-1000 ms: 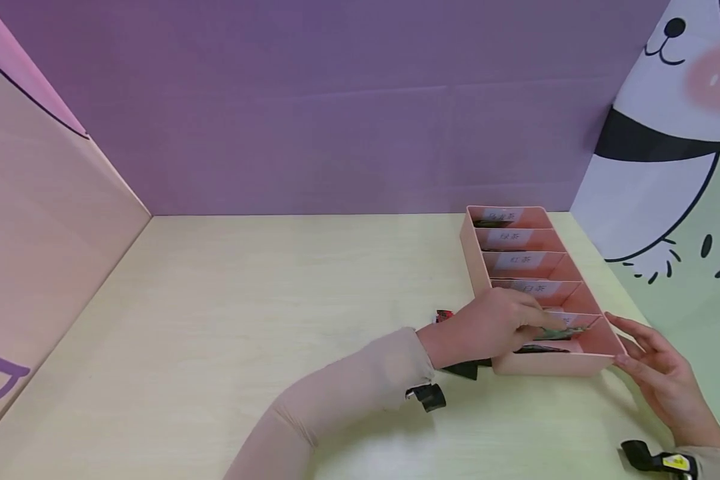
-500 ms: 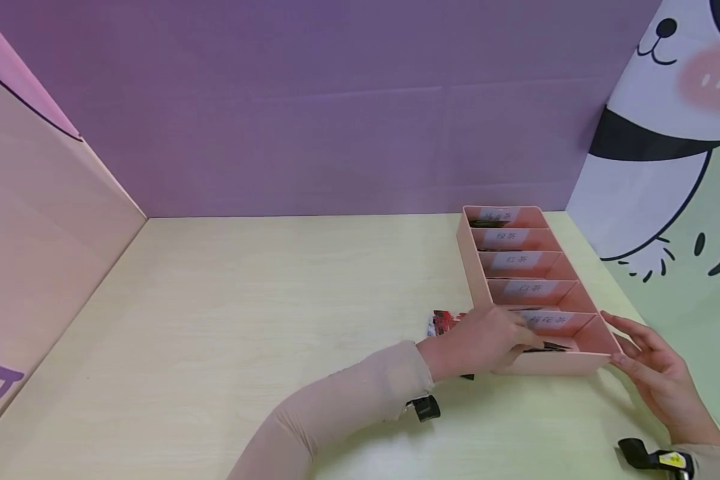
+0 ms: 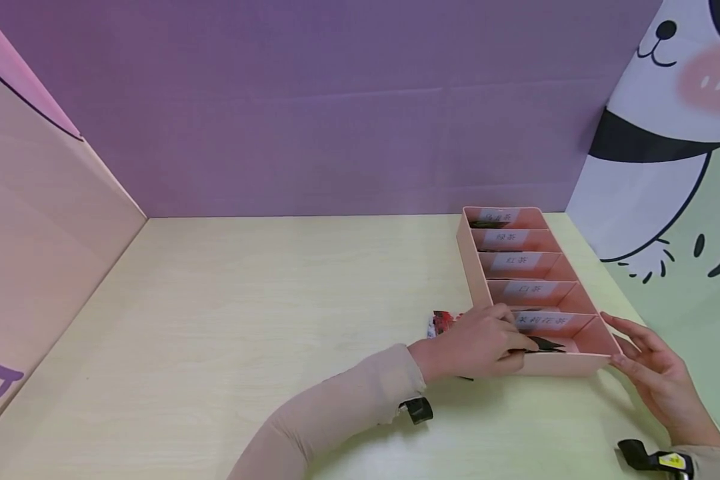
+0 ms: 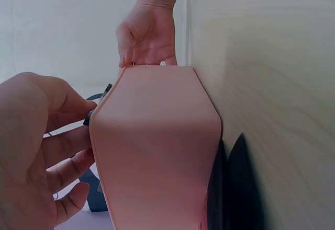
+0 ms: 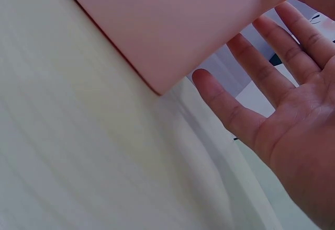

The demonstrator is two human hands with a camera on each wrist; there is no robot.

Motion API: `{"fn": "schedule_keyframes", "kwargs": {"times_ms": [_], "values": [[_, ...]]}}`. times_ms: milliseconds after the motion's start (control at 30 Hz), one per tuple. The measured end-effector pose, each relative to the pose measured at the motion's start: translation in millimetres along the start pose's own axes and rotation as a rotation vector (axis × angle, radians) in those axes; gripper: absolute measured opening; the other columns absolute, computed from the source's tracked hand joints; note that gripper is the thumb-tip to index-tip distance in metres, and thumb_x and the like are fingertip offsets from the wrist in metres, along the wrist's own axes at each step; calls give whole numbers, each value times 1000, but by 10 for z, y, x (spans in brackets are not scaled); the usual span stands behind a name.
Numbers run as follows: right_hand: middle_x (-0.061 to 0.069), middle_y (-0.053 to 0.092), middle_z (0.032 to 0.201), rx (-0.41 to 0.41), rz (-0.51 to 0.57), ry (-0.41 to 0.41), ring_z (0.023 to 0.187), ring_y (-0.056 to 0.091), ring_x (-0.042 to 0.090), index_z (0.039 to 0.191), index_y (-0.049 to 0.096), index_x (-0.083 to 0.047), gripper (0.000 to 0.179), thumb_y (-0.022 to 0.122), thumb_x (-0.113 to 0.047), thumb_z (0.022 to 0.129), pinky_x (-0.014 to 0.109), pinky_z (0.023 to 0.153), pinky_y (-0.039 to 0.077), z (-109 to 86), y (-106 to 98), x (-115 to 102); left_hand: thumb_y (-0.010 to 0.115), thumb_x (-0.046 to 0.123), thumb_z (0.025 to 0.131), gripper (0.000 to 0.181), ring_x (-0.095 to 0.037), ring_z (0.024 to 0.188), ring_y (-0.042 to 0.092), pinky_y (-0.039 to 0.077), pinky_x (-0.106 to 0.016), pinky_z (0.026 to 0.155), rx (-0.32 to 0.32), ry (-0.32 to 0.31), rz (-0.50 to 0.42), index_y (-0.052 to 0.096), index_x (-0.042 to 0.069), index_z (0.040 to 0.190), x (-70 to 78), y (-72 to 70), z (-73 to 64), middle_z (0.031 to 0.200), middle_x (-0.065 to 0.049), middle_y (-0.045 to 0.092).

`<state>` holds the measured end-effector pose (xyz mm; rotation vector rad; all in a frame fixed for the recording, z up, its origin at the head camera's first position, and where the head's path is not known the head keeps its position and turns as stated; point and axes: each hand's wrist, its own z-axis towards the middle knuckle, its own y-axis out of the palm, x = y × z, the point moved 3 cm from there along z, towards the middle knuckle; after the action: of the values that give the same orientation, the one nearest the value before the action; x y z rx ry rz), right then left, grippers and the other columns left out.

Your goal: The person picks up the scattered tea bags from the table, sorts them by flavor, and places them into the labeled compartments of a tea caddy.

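A long pink divided box (image 3: pixel 567 365) stands on the right of the table, with a paper label in each compartment. At its front compartment my left hand (image 3: pixel 477 341) reaches over the near left corner. Between its thumb and fingers it pinches a dark flat sachet (image 3: pixel 547 345), whose dark edge (image 4: pixel 90 117) also shows at the rim in the left wrist view. My right hand (image 3: pixel 660 373) rests against the box's near right corner; its fingers are fairly straight and spread in the right wrist view (image 5: pixel 261 89). A red packet (image 3: pixel 443 323) lies left of the box, partly hidden by my left hand.
Dark sachets (image 3: pixel 489 224) lie in the rearmost compartment. Black pointed shapes (image 4: pixel 241 188) lie beside the box on the pale wooden table (image 3: pixel 276 300). A purple wall (image 3: pixel 336 120) closes the back, and a printed panel (image 3: pixel 684 200) stands close on the right.
My left hand has drawn back leftward from the front compartment. A greenish sachet at its fingertips is no longer visible; a dark one is there now. The right hand stays at the corner.
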<state>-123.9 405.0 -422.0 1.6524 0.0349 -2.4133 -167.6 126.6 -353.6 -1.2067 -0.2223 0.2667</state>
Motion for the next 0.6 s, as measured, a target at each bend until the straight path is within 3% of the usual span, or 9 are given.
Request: {"fn": "schedule_keyframes", "kwargs": {"times_ms": [300,400,600], "values": [[2,52,145,-20,58,-41,125,56,10,145,43,4,56,33,26,94,21,91,50,8,21,-20,58,24,97,31,-7,110,53,34,-18,86,-35,4,-78,72,28,125,-70,-52,-46,110,15,72],[3,52,145,-30,71,-49,126,56,11,145,42,5,56,33,26,94,22,92,50,5,25,-25,59,26,98,30,-9,113,52,34,-20,91,-47,-32,-124,71,26,126,-165,-109,-92,118,13,70],[5,49,147,-76,84,-65,129,53,11,146,37,9,56,31,27,94,22,94,48,17,26,-41,58,19,98,34,-16,113,54,41,-27,87,1,-168,-213,67,19,131,-451,-196,-251,124,6,68]]}}
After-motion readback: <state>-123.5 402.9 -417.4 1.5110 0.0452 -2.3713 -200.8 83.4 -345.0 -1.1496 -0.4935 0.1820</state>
